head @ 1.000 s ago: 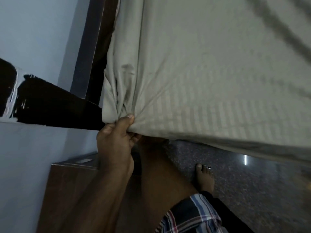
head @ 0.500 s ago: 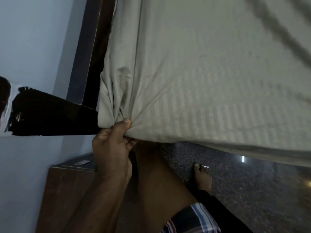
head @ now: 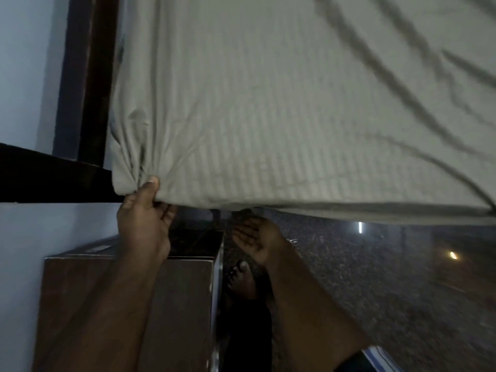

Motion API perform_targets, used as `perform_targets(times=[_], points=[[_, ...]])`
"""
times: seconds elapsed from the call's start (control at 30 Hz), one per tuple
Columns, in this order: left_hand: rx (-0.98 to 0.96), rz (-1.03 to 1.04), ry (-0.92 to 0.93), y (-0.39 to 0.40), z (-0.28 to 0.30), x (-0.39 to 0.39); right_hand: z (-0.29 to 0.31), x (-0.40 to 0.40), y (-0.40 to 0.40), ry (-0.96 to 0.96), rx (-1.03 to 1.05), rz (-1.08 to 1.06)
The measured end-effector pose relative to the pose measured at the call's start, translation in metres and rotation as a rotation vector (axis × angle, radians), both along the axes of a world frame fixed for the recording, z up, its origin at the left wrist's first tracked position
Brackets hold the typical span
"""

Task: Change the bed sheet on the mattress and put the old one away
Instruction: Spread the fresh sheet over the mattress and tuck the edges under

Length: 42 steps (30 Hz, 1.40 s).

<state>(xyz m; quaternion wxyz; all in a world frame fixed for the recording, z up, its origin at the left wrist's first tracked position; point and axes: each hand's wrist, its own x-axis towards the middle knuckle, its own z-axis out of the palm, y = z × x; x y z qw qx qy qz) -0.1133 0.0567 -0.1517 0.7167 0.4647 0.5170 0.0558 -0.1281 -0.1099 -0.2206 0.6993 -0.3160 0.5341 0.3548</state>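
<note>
A pale grey striped bed sheet covers the mattress and fills most of the view. Its near-left corner is bunched into folds. My left hand pinches that corner, thumb on top of the cloth and fingers underneath. My right hand is palm up just below the mattress edge, fingers relaxed and holding nothing; its fingertips reach toward the underside of the sheet. The mattress under the sheet is hidden.
A dark wooden bed frame runs along the pale wall at left. A brown bedside cabinet stands below my left arm. My bare foot is on the dark speckled floor.
My right hand has come out from under the mattress edge into view, palm up. My left hand still holds the corner of the sheet. The view has shifted slightly left.
</note>
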Motion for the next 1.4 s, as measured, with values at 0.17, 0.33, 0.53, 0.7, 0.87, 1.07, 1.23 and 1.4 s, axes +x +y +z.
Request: perform_targets(times=[0.17, 0.33, 0.53, 0.7, 0.87, 1.07, 1.23, 1.4], points=[[-0.018, -0.108, 0.102, -0.090, 0.011, -0.021, -0.007, -0.035, -0.104, 0.006, -0.153, -0.289], [-0.159, -0.547, 0.202, -0.217, 0.013, -0.021, -0.002, -0.041, -0.166, -0.021, -0.216, -0.416], [0.260, -1.006, 0.047, -0.317, 0.011, -0.016, 0.023, -0.047, -0.259, -0.116, -0.209, -0.488], [1.083, -1.464, -0.407, -0.432, 0.031, -0.006, 0.062, -0.040, -0.381, -0.394, -0.775, -0.149], [1.415, -1.643, -0.464, -0.578, 0.065, 0.013, 0.129, -0.035, -0.525, -0.503, -1.542, 0.586], [1.421, -1.809, -0.470, -0.736, 0.093, 0.032, 0.170, -0.026, -0.681, -0.471, -1.466, 0.665], [1.367, -1.878, -0.508, -0.852, 0.107, 0.047, 0.185, -0.026, -0.794, -0.423, -1.448, 0.475], [1.344, -1.880, -0.593, -0.978, 0.121, 0.086, 0.204, -0.004, -0.919, -0.388, -1.416, 0.296]])
